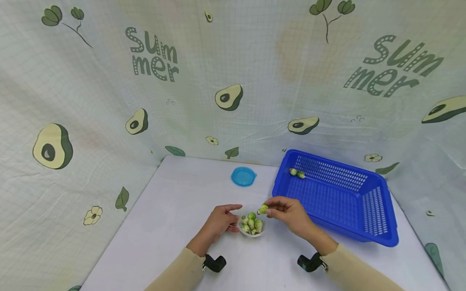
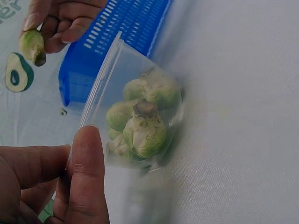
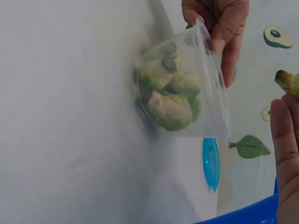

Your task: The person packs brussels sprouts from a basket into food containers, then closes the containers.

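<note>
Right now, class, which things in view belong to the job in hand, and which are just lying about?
Job, likely: green Brussels sprouts, one pinched by right hand; clear plastic tub, touched by left hand; rectangular blue plastic basket.
Idle, apparently: round light-blue plastic lid; hanging avocado-print cloth.

The hanging cloth [image 1: 255, 52] carries the green word "summer" twice, as a left print [image 1: 153, 55] and a right print [image 1: 394, 66], each split into "sum" above "mer", partly cropped in the left wrist view.
</note>
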A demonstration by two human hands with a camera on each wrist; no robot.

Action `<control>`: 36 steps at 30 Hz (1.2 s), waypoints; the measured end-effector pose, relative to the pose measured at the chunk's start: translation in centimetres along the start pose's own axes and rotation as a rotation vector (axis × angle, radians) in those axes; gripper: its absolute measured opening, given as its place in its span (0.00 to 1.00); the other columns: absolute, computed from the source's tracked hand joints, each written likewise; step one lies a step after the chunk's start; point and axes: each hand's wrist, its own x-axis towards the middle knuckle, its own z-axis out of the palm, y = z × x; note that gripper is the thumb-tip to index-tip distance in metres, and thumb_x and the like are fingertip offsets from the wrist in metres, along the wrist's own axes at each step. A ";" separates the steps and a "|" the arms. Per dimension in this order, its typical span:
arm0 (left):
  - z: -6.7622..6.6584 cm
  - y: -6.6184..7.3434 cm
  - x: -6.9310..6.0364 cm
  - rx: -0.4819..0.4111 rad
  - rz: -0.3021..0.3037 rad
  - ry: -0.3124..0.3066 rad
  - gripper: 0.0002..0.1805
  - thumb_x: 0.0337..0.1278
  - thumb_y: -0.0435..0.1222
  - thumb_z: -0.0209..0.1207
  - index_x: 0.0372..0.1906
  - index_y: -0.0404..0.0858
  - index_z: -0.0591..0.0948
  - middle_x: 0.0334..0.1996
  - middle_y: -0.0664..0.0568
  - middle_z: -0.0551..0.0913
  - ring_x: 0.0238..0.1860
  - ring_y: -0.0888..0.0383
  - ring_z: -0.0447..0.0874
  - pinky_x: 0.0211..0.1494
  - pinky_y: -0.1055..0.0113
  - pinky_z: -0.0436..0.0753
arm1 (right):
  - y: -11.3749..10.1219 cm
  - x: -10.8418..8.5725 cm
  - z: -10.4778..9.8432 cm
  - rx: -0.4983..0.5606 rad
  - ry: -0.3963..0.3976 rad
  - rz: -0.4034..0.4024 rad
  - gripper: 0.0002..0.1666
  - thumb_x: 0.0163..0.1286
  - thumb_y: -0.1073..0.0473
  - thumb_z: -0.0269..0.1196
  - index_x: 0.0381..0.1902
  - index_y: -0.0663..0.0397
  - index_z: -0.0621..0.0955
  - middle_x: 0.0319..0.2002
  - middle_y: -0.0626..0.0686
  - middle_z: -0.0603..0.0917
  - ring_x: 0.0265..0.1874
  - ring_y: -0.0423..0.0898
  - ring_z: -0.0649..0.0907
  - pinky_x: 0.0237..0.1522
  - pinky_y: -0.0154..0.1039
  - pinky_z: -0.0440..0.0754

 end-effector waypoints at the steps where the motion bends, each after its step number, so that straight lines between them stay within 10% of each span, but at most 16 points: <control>1: 0.0 0.0 0.0 0.001 0.001 0.001 0.26 0.67 0.25 0.60 0.69 0.38 0.82 0.31 0.48 0.77 0.30 0.57 0.77 0.35 0.64 0.93 | 0.2 0.0 0.4 0.008 -0.003 -0.002 0.15 0.72 0.68 0.68 0.54 0.70 0.84 0.46 0.66 0.88 0.41 0.42 0.90 0.46 0.43 0.93; 16: -0.1 0.1 0.0 0.003 -0.014 -0.010 0.26 0.66 0.25 0.60 0.68 0.40 0.82 0.32 0.47 0.77 0.30 0.57 0.77 0.36 0.65 0.93 | 2.3 0.6 4.2 -0.038 0.025 0.004 0.14 0.71 0.68 0.69 0.53 0.68 0.85 0.47 0.68 0.88 0.42 0.36 0.88 0.46 0.30 0.89; 36: -0.1 -0.4 0.3 -0.026 0.018 -0.016 0.27 0.66 0.25 0.59 0.70 0.37 0.80 0.31 0.49 0.77 0.30 0.58 0.77 0.34 0.64 0.93 | 2.6 0.8 4.7 -0.158 0.000 -0.007 0.15 0.74 0.69 0.64 0.56 0.67 0.85 0.51 0.65 0.89 0.48 0.51 0.91 0.48 0.31 0.89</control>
